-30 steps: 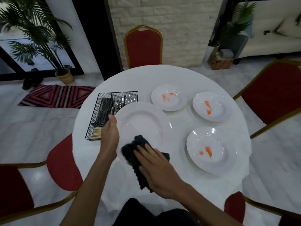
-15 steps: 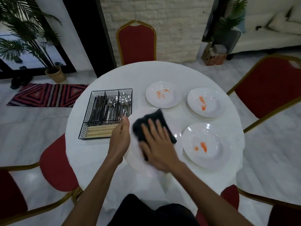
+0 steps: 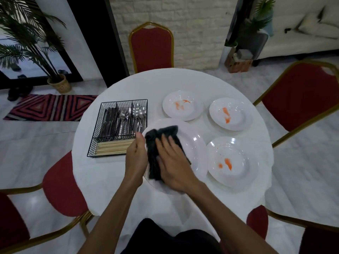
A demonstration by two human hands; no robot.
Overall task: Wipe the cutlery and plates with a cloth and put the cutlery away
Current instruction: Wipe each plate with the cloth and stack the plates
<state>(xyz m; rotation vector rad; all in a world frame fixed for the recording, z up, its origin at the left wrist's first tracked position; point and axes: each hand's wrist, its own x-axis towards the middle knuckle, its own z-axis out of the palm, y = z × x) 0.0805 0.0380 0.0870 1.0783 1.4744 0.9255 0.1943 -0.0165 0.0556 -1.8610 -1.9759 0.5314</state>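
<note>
The cutlery basket [image 3: 122,104] sits just left of the white plate [image 3: 196,149]. The left hand [image 3: 136,158] grips that plate's left rim, thumb on top. The black cloth [image 3: 161,142] lies on the plate beneath the right hand [image 3: 174,165], whose fingers are flat and slightly apart. A stained plate [image 3: 238,149] lies just right.

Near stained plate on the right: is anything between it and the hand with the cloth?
Nothing separate. The right hand presses the black cloth on the large plate, gripped by the left hand; only that plate's rim lies before the stained plate.
</note>
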